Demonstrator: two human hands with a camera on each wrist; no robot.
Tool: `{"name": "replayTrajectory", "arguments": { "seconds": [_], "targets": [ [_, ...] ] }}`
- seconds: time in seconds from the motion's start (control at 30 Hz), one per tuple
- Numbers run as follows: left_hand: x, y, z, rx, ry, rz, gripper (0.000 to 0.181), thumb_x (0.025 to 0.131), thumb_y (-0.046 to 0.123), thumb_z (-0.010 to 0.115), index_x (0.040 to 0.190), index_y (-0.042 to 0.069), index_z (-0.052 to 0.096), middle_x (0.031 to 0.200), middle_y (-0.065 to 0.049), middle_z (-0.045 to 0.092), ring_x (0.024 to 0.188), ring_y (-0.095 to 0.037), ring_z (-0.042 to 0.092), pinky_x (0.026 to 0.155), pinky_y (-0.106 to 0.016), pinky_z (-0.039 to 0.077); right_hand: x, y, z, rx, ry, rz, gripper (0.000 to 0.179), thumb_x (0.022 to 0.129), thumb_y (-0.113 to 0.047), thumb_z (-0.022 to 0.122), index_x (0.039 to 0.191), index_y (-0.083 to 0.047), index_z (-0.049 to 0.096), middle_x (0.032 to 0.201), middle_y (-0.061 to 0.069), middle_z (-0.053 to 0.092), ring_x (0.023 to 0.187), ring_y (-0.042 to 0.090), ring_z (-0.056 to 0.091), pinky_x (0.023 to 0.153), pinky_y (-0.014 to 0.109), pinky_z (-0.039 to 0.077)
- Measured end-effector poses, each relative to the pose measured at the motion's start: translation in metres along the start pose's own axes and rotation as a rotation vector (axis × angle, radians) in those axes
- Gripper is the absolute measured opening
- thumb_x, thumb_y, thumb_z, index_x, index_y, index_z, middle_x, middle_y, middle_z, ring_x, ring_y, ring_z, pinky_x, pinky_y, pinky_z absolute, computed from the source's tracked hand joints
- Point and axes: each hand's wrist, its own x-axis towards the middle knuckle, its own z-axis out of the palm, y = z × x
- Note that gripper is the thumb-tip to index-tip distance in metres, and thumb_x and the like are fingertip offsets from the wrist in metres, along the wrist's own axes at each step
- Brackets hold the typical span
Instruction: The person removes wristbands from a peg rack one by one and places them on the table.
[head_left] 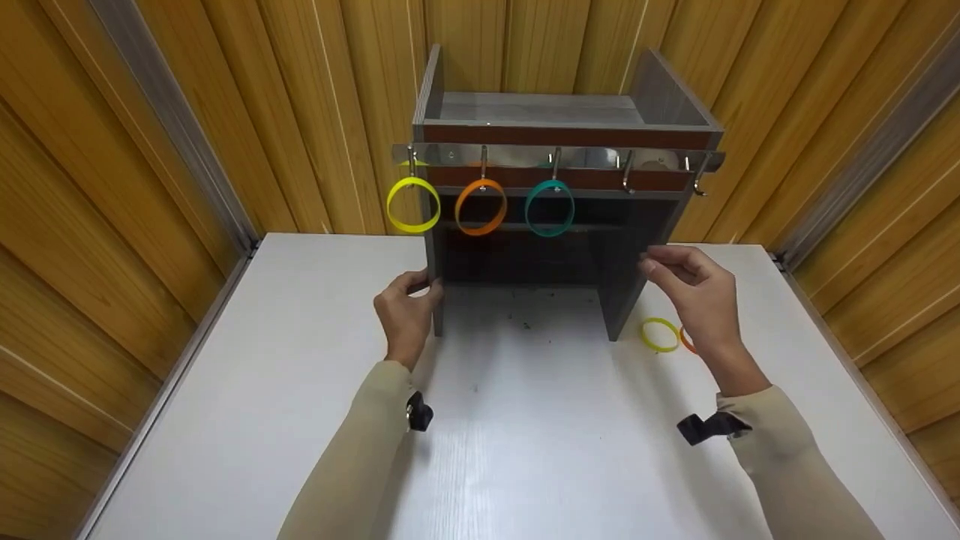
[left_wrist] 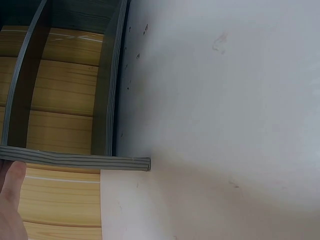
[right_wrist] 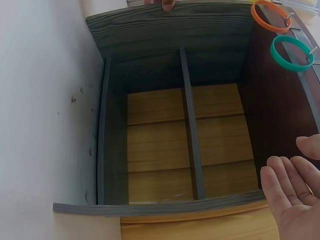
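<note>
A grey wooden rack (head_left: 619,285) stands on the table, with a metal hook rail (head_left: 592,157) across its upper front. Three rings hang from its hooks: a yellow ring (head_left: 390,214), an orange ring (head_left: 459,217) and a teal ring (head_left: 528,214). My left hand (head_left: 406,311) pinches the front edge of the rack's left side panel, its thumb (left_wrist: 15,177) against the edge in the left wrist view. At the right side panel is my right hand (head_left: 705,300), fingers (right_wrist: 282,182) loosely extended and thumb apart from them, holding nothing.
On the white table (head_left: 525,450), right of the rack, lie a yellow ring (head_left: 643,337) and another orange ring (head_left: 686,343), partly hidden by the right hand. The two rightmost hooks (head_left: 628,176) carry no ring. Wooden walls (head_left: 225,112) enclose the back and sides.
</note>
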Motion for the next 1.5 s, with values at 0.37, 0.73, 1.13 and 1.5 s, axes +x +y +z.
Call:
{"name": "replayTrajectory", "arguments": {
  "seconds": [0.37, 0.73, 1.13, 1.5],
  "targets": [
    [0.0, 0.001, 0.0, -0.016, -0.001, 0.003, 0.017, 0.086, -0.003, 0.084, 0.102, -0.001, 0.081, 0.098, -0.011, 0.08, 0.092, -0.025, 0.077, 0.081, -0.043, 0.063, 0.004, -0.015, 0.016, 0.089, -0.012, -0.024, 0.037, 0.101, -0.018, 0.077, 0.127, 0.007, 0.068, 0.12, 0.01, 0.075, 0.107, 0.014, 0.074, 0.095, 0.024, 0.056],
    [0.0, 0.002, 0.0, -0.007, 0.003, -0.022, 0.017, 0.085, -0.003, 0.084, 0.102, -0.001, 0.081, 0.098, -0.011, 0.08, 0.092, -0.026, 0.077, 0.082, -0.04, 0.063, 0.008, -0.02, 0.032, 0.185, -0.027, -0.059, 0.034, 0.099, -0.013, 0.078, 0.124, 0.008, 0.069, 0.118, 0.012, 0.076, 0.107, 0.018, 0.075, 0.094, 0.029, 0.058],
    [0.0, 0.001, -0.001, -0.022, 0.002, -0.011, 0.018, 0.085, -0.004, 0.083, 0.103, -0.003, 0.08, 0.099, -0.014, 0.08, 0.093, -0.029, 0.077, 0.084, -0.05, 0.063, 0.013, -0.029, 0.052, 0.298, -0.024, -0.068, 0.029, 0.097, -0.007, 0.078, 0.121, 0.008, 0.07, 0.116, 0.016, 0.076, 0.107, 0.022, 0.075, 0.095, 0.033, 0.059],
    [0.0, 0.001, -0.002, -0.031, 0.003, -0.021, 0.018, 0.085, -0.003, 0.084, 0.103, -0.001, 0.081, 0.098, -0.013, 0.08, 0.094, -0.028, 0.077, 0.084, -0.051, 0.062, 0.023, -0.036, 0.067, 0.325, -0.037, -0.112, 0.029, 0.098, -0.007, 0.078, 0.122, 0.007, 0.07, 0.117, 0.018, 0.075, 0.107, 0.025, 0.075, 0.096, 0.035, 0.058]
  ]
}}
